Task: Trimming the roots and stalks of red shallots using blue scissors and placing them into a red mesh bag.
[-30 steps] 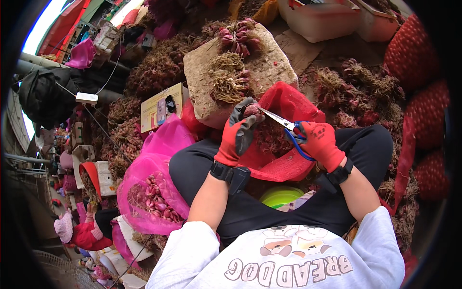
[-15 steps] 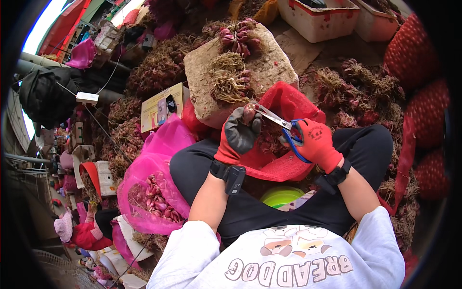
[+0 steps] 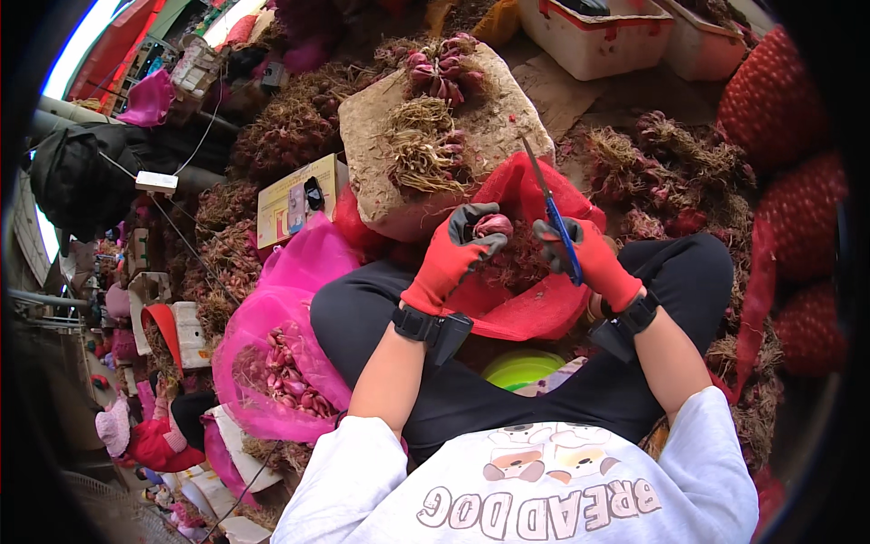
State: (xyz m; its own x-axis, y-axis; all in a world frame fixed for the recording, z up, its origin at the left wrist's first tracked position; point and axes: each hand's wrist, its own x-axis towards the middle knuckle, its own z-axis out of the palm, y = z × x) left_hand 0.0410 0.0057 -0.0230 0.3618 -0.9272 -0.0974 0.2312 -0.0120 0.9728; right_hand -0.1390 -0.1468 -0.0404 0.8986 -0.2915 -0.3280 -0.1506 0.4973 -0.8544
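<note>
My left hand (image 3: 449, 254), in a red and grey work glove, grips a purple-red shallot (image 3: 492, 225) between thumb and fingers. Scissors (image 3: 547, 192) with blue handles are held in my gloved right hand (image 3: 591, 257), blades up and looking closed. The blades stand apart from the shallot. Below both hands a red mesh bag (image 3: 535, 313) lies open between my legs, with rooty shallots (image 3: 512, 270) inside. Ahead, a pale block (image 3: 367, 136) carries a bunch of shallots (image 3: 444, 72) and a clump of dry roots and stems (image 3: 424, 145).
At my left lies a pink mesh bag (image 3: 245, 335) with loose shallots, near a yellow box (image 3: 272, 213). Shallot heaps (image 3: 657, 172) flank the block. Full red sacks (image 3: 802, 218) stand at right, white tubs (image 3: 598, 45) behind. A green bowl (image 3: 521, 367) sits between my legs.
The scissors have swung away from the shallot, from pointing left to pointing up, and their blades have come together. My left hand has turned and moved slightly right with the shallot.
</note>
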